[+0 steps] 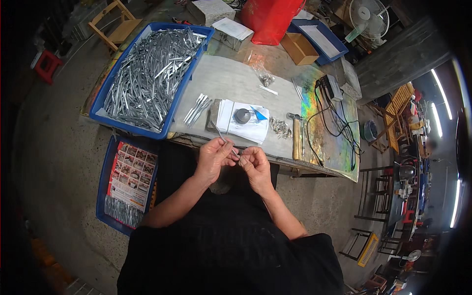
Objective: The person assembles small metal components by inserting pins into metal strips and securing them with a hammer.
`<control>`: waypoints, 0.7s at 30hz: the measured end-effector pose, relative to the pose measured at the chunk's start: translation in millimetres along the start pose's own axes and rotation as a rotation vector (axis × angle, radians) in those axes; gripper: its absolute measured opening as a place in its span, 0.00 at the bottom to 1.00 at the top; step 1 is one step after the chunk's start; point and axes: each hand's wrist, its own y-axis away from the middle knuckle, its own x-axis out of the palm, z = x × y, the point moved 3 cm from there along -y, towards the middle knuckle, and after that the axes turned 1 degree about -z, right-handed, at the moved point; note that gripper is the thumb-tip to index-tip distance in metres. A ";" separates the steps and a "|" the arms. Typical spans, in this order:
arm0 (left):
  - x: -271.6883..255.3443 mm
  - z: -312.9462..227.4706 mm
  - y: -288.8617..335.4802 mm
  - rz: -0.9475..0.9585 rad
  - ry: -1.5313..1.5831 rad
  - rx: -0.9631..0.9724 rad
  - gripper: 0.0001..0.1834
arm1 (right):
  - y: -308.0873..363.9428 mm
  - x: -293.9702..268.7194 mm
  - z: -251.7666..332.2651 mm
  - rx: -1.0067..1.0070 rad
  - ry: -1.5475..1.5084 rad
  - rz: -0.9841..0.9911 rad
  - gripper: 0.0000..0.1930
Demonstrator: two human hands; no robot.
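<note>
Pinching a thin metal strip at frame centre, left hand clamps its lower end; right hand touches alongside, strip slanting toward the upper left.

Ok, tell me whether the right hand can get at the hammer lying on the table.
Probably yes. The hammer lies on the table just beyond the right hand, with nothing between them. But that hand is pinched on a thin metal strip together with the left hand, so it isn't free.
</note>
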 end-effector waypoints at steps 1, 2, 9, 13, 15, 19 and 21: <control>-0.5 0.9 0.0 -0.001 0.000 0.000 0.06 | 0.3 0.1 -0.8 -0.003 -0.005 -0.016 0.08; -1.5 2.4 -0.3 -0.001 0.000 0.004 0.06 | 0.7 0.4 -1.4 -0.007 -0.009 -0.033 0.08; -3.6 6.1 0.0 -0.018 -0.004 0.033 0.07 | 1.6 4.0 -0.9 -0.013 -0.026 -0.085 0.09; -1.5 4.9 0.5 -0.011 -0.007 0.053 0.07 | 2.1 3.5 -2.8 -0.011 -0.039 -0.115 0.09; -1.3 5.0 1.0 -0.016 0.003 0.049 0.07 | 2.2 3.3 -2.9 -0.011 -0.050 -0.124 0.09; -1.8 6.4 1.7 -0.012 0.009 0.053 0.07 | 2.8 3.0 -3.3 -0.001 -0.050 -0.127 0.08; -1.4 7.1 2.1 -0.008 0.017 0.043 0.06 | 3.1 1.9 -4.2 0.006 -0.043 -0.135 0.08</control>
